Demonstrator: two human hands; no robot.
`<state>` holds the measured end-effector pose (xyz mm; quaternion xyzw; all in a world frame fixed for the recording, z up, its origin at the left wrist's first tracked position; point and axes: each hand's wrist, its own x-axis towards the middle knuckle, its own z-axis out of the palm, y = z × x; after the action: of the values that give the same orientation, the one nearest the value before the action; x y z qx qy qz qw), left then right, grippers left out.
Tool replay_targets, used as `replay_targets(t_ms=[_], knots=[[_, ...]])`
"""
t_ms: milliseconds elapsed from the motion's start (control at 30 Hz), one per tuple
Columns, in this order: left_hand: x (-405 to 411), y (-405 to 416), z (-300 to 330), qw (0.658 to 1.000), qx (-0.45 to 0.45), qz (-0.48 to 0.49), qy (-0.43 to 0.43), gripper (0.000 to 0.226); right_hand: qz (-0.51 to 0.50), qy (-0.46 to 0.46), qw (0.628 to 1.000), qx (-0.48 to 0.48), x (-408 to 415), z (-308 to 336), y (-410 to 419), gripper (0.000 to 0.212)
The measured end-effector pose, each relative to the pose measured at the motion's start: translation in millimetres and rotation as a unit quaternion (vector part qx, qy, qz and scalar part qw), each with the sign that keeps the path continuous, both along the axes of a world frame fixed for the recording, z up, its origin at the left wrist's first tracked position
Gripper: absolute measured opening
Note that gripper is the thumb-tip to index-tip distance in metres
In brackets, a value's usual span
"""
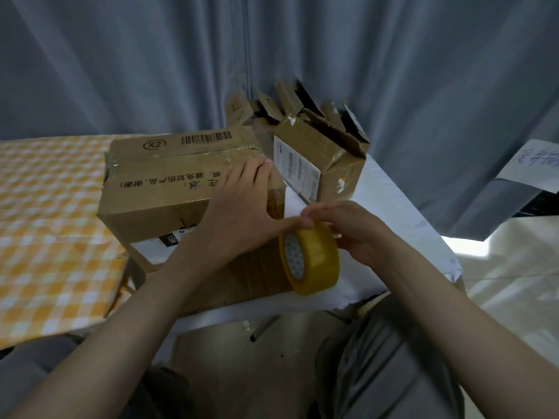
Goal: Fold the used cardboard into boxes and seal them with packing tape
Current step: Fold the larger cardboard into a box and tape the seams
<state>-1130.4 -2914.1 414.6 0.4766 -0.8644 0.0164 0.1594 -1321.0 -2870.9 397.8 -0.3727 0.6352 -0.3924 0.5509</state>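
A yellow roll of packing tape [314,258] stands on edge above flat cardboard [248,276] at the table's front. My right hand [348,231] grips the roll from the right, fingers over its top. My left hand [239,213] lies on the closed brown box [169,173] with printed text and a barcode, and its thumb reaches to the top of the roll. Behind, a smaller box [320,158] with a shipping label stands with its torn flaps open.
An orange-and-white checked cloth [51,237] covers the surface at left. A white table top [402,219] carries the boxes. Grey curtains [151,62] hang behind. A handwritten paper sign [532,161] is at the right. My knees and the floor are below.
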Motion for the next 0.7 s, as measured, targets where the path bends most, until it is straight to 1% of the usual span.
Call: replay_targets(t_ms=[67,100,133,200,267,333,400,467,533,567,600,633,700], knots=[[-2.5,-3.9,2.7,0.999,-0.017,0.008,0.027,0.108,-0.024,-0.028,0.999,0.002,-8.0,-1.7,6.1,0.017],[-4.4,-6.8,4.8,0.999,-0.031,0.016,0.032,0.095,-0.03,-0.041,0.999,0.003,-10.3,-2.3,8.5,0.02],[-6.3,-9.4,7.2,0.998,-0.046,0.023,0.025,0.087,-0.032,-0.052,0.998,0.0,-10.8,-2.8,11.2,0.017],[-8.2,-14.1,8.7,0.997,-0.073,0.032,-0.011,0.078,-0.023,-0.063,0.998,-0.017,-8.9,-4.5,15.7,0.004],[-6.4,-17.3,6.8,0.995,-0.092,0.031,-0.019,0.072,-0.018,-0.062,0.997,-0.048,-7.6,-7.7,18.3,0.007],[-3.3,-17.3,4.3,0.995,-0.093,0.024,0.005,0.066,-0.026,-0.061,0.995,-0.074,-7.2,-10.8,20.1,0.01],[-1.8,-15.9,4.1,0.996,-0.081,0.019,0.024,0.065,-0.04,-0.073,0.992,-0.096,-7.5,-14.3,21.8,0.012],[-2.2,-8.3,8.7,0.995,-0.071,0.002,0.069,0.063,-0.054,-0.082,0.988,-0.119,-7.9,-18.2,23.9,0.012],[-7.0,8.9,12.7,0.982,-0.115,-0.06,0.138,0.045,-0.059,-0.07,0.985,-0.143,-7.4,-20.8,27.0,0.012],[-12.2,20.2,14.1,0.975,-0.125,-0.095,0.159,0.036,-0.06,-0.062,0.984,-0.156,-7.3,-21.6,28.3,0.011],[-19.4,31.6,14.1,0.974,-0.106,-0.122,0.159,0.031,-0.061,-0.06,0.982,-0.168,-7.5,-22.5,29.9,0.011],[-27.6,41.4,12.4,0.979,-0.069,-0.133,0.142,0.03,-0.064,-0.063,0.98,-0.18,-7.7,-23.3,31.8,0.011],[-43.0,51.2,4.1,0.99,-0.011,-0.108,0.091,0.03,-0.068,-0.068,0.976,-0.196,-8.0,-25.1,36.2,0.012]])
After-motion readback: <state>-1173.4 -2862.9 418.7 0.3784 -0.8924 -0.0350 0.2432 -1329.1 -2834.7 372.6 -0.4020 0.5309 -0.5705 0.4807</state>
